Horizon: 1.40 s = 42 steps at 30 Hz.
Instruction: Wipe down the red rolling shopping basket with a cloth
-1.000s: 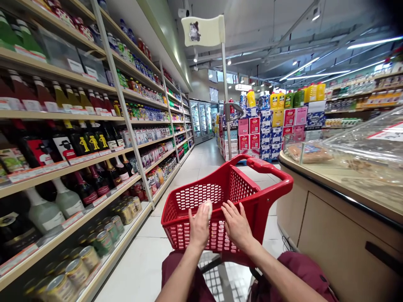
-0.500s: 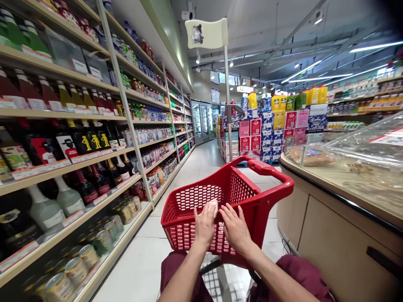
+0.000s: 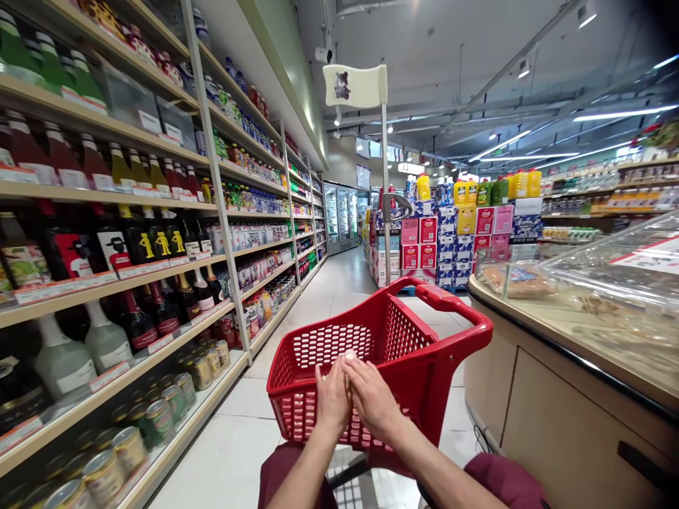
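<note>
Over the near side of a red plastic shopping cart [image 3: 366,396], both hands come together. My left hand [image 3: 333,399] is closed around a small crumpled white cloth [image 3: 351,355], which shows only as a bit at the fingertips. Against it lies my right hand [image 3: 375,399], its fingers pressed together and bent over the cloth and the left fingers. Whether the cloth touches the cart rim behind the hands cannot be made out. The perforated basket has a red handle [image 3: 460,305] on its right.
Shelves of bottles and cans [image 3: 175,261] line the left side. A rounded beige counter [image 3: 541,396] with a clear cover stands close on the right. Ahead, stacked boxes and jugs [image 3: 450,233] rise behind a pole with a cream sign [image 3: 363,86]. White floor tiles run between.
My right hand has moved left to meet my left hand, and its fingers have closed over the cloth. The view has tilted up slightly.
</note>
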Tool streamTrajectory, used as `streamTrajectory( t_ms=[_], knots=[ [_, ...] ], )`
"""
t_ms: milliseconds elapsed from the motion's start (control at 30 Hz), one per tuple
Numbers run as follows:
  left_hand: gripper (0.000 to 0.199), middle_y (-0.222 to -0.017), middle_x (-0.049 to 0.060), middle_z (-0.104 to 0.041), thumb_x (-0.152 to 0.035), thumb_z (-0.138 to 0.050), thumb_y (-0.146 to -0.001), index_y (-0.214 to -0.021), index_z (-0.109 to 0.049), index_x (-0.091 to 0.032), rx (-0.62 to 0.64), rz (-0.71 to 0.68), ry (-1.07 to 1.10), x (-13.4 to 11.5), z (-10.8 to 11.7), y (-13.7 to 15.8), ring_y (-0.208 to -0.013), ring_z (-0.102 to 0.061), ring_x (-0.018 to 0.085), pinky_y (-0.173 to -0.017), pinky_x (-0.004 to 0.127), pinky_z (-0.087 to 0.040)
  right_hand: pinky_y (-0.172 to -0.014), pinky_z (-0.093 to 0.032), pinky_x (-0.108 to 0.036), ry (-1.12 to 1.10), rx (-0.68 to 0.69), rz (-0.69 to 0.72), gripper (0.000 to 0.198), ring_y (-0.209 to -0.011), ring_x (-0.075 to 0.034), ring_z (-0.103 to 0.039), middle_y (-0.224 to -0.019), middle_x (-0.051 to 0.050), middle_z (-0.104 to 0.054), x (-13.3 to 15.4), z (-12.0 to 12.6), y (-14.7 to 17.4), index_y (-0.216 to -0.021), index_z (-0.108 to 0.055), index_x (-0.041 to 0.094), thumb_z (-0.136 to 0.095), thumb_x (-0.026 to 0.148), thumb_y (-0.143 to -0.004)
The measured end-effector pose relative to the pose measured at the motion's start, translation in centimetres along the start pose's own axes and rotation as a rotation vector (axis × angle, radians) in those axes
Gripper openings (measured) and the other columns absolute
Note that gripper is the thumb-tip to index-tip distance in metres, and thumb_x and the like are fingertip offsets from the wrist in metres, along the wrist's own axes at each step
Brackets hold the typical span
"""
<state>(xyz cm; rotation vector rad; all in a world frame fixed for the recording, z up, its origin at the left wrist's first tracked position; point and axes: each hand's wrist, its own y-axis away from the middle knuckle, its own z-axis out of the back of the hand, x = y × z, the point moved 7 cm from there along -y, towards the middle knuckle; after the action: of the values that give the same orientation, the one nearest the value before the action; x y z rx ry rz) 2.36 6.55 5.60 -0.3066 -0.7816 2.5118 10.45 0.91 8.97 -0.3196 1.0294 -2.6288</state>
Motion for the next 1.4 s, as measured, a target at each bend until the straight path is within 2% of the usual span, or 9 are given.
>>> streamTrajectory(
  t_ms=[100, 233, 433, 667, 933, 1067, 1200, 1300, 1400],
  knots=[
    [0.053, -0.132, 0.010, -0.040, -0.014, -0.033, -0.079, -0.131, -0.028, -0.014, 0.057, -0.008, -0.005, -0.2, -0.5, 0.3, -0.124, -0.032, 0.019, -0.104, 0.051, -0.016, -0.093, -0.034, -0.034, -0.014, 0.072, -0.031, 0.037, -0.111, -0.016, -0.045, -0.120, -0.007, -0.053, 0.8, -1.3, -1.6, -0.118, -0.048, 0.021, -0.035, 0.019, -0.084],
    [0.063, -0.139, 0.014, -0.027, -0.020, -0.043, -0.073, -0.133, -0.023, -0.010, 0.050, 0.058, -0.105, 3.8, 0.2, 3.0, -0.130, -0.017, 0.023, -0.103, 0.053, -0.011, -0.094, -0.030, -0.039, 0.059, 0.124, -0.049, 0.018, -0.110, -0.020, -0.045, -0.113, -0.005, -0.055, 1.7, -3.4, -3.0, -0.094, -0.059, 0.023, -0.047, 0.029, -0.082],
    [0.066, -0.141, 0.009, -0.023, -0.018, -0.043, -0.071, -0.133, -0.023, -0.014, 0.067, 0.085, -0.189, 5.7, 0.1, 4.7, -0.131, -0.011, 0.022, -0.104, 0.051, -0.011, -0.095, -0.028, -0.038, 0.115, 0.100, 0.021, 0.024, -0.105, -0.017, -0.049, -0.115, -0.005, -0.056, 0.9, -4.5, -2.3, -0.104, -0.055, 0.024, -0.049, 0.019, -0.081],
    [0.065, -0.141, 0.012, -0.023, -0.021, -0.042, -0.070, -0.132, -0.027, -0.010, 0.110, 0.147, -0.170, 4.8, -0.2, 4.2, -0.131, -0.010, 0.025, -0.104, 0.053, -0.010, -0.099, -0.018, -0.047, 0.264, 0.022, -0.091, 0.031, -0.109, -0.020, -0.047, -0.118, -0.007, -0.054, -7.8, 2.3, 0.8, -0.106, -0.055, 0.024, -0.038, 0.013, -0.082],
    [0.072, -0.142, 0.011, -0.019, -0.018, -0.041, -0.065, -0.133, -0.023, -0.009, 0.169, 0.060, -0.156, 0.7, -1.2, 3.3, -0.131, -0.010, 0.025, -0.104, 0.053, -0.011, -0.096, -0.027, -0.041, 0.166, -0.032, -0.057, 0.017, -0.110, -0.021, -0.046, -0.118, -0.010, -0.053, -0.7, -3.4, -1.0, -0.090, -0.061, 0.022, -0.049, 0.029, -0.080],
    [0.073, -0.143, 0.009, -0.017, -0.017, -0.041, -0.065, -0.134, -0.020, -0.010, 0.172, 0.005, -0.155, 1.0, -0.9, 3.3, -0.131, -0.010, 0.022, -0.105, 0.051, -0.008, -0.097, -0.027, -0.038, 0.127, 0.035, -0.001, 0.019, -0.103, -0.015, -0.052, -0.111, -0.006, -0.059, -4.5, -0.2, -0.5, -0.088, -0.060, 0.023, -0.043, 0.019, -0.083],
    [0.071, -0.142, 0.009, -0.018, -0.020, -0.041, -0.067, -0.134, -0.021, -0.010, 0.141, 0.017, -0.145, 0.8, -0.8, 3.2, -0.132, -0.009, 0.022, -0.106, 0.050, -0.007, -0.099, -0.020, -0.044, 0.231, -0.087, -0.142, 0.029, -0.109, -0.017, -0.048, -0.117, -0.007, -0.055, -10.3, 4.7, 0.9, -0.104, -0.056, 0.022, -0.038, 0.014, -0.082],
    [0.070, -0.142, 0.011, -0.020, -0.021, -0.042, -0.067, -0.133, -0.023, -0.009, 0.139, 0.058, -0.157, 0.7, -0.7, 3.1, -0.131, -0.011, 0.023, -0.105, 0.050, -0.009, -0.099, -0.021, -0.041, 0.265, -0.138, -0.206, 0.037, -0.109, -0.018, -0.048, -0.115, -0.008, -0.057, -9.2, 3.5, 0.9, -0.112, -0.053, 0.018, -0.036, 0.008, -0.080],
    [0.070, -0.142, 0.011, -0.021, -0.019, -0.041, -0.067, -0.134, -0.022, -0.009, 0.144, 0.037, -0.184, 0.6, -0.6, 3.1, -0.131, -0.012, 0.023, -0.105, 0.051, -0.008, -0.099, -0.022, -0.036, 0.232, -0.062, -0.083, 0.039, -0.109, -0.017, -0.048, -0.115, -0.005, -0.058, -5.4, 0.0, 0.0, -0.111, -0.055, 0.019, -0.036, 0.005, -0.079]
  ],
)
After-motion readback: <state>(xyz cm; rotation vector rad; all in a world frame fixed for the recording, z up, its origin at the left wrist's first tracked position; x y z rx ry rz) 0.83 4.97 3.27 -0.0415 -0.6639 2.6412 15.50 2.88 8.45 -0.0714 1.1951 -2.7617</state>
